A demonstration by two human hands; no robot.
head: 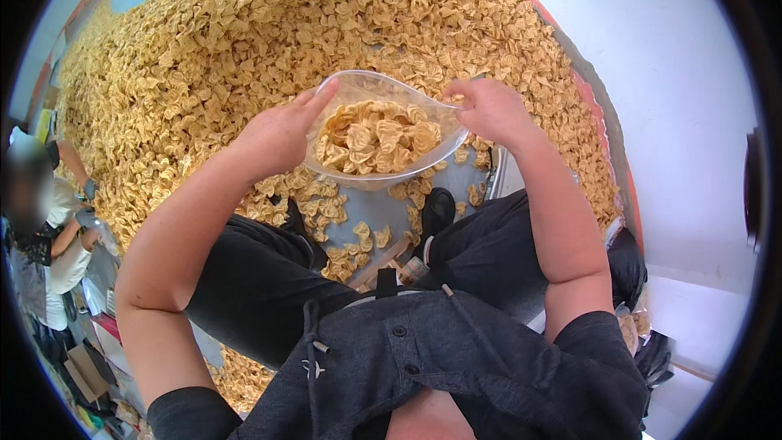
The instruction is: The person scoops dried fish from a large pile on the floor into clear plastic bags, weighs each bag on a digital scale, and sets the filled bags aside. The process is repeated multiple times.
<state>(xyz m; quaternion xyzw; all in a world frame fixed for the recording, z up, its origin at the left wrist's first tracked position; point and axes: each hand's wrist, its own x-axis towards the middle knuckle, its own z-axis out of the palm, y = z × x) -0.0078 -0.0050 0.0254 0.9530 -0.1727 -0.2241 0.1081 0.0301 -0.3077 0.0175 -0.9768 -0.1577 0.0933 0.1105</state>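
A clear plastic bag (385,180) is spread at its mouth between my two hands, in front of my knees. Ridged yellow-brown chips (372,137) lie inside it. My left hand (284,134) grips the bag's left rim, with its thumb or a finger along the upper edge. On the right, my right hand (492,110) pinches the twisted corner of the rim. Behind and around the bag rises a large heap of the same chips (214,67). The bag's underside is hidden from view.
Loose chips (342,263) are scattered on the grey floor (391,214) between my shoes. A white wall (660,104) stands at the right, with black plastic bags (626,263) near its foot. At the far left is another person (55,232) with gloved hands. A cardboard box (85,373) lies lower left.
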